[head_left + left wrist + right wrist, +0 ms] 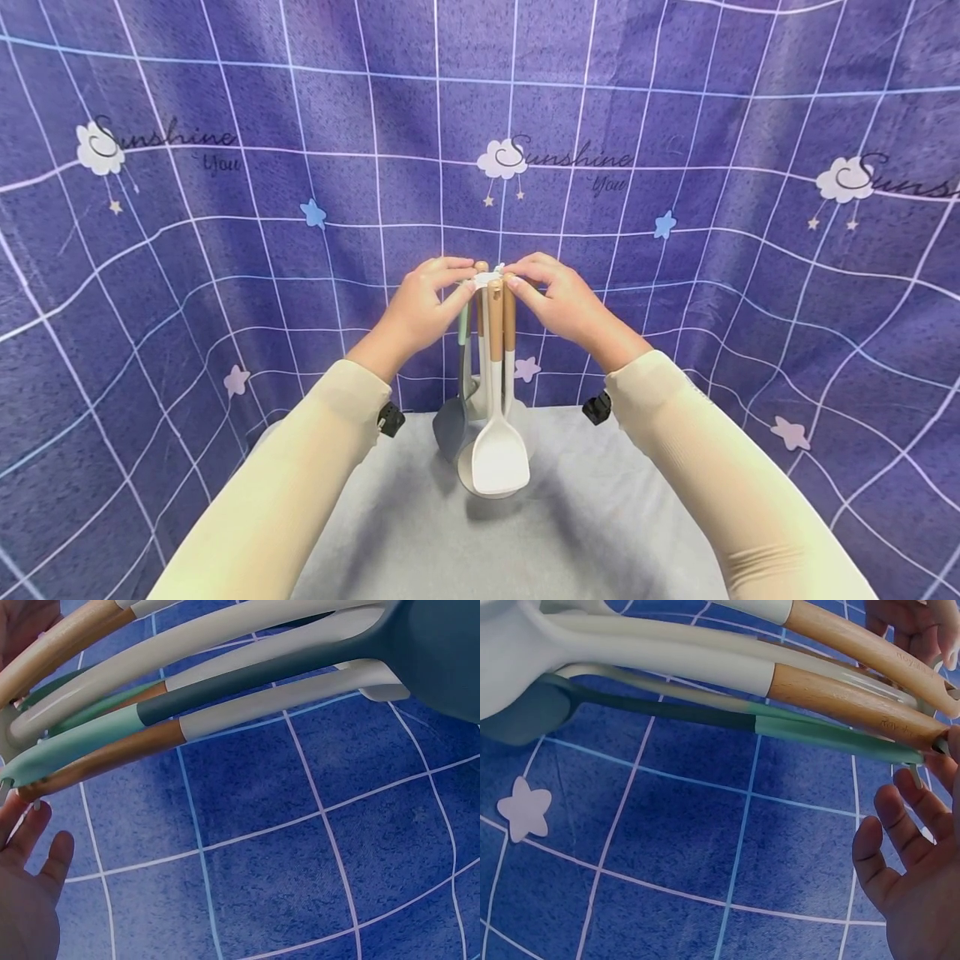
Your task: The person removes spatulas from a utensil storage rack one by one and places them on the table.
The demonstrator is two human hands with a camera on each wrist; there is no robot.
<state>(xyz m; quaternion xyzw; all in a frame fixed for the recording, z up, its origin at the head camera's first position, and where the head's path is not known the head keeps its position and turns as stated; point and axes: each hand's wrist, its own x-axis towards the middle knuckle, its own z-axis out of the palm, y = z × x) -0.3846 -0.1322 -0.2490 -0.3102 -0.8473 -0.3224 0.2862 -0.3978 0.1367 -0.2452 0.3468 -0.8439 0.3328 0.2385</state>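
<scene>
A white utensil rack [486, 278] stands upright with kitchen utensils hanging round it. In front hangs a white turner [501, 458] with a wooden handle; a dark turner [450, 429] with a mint-green handle [82, 746] hangs at its left. My left hand [427, 302] holds the rack's top from the left, thumb in front and fingers behind, by the green and brown handle ends. From the right, my right hand [558, 298] holds the top too, its thumb at the end of a wooden handle [855, 705]. Its lower fingers curve loosely below the handles in the right wrist view.
The rack stands on a grey cloth surface [420, 542] near its back edge. Behind and at both sides hangs a purple-blue grid curtain [360, 192] with clouds and stars. Other utensils with white stems [247, 709] hang close together behind the front ones.
</scene>
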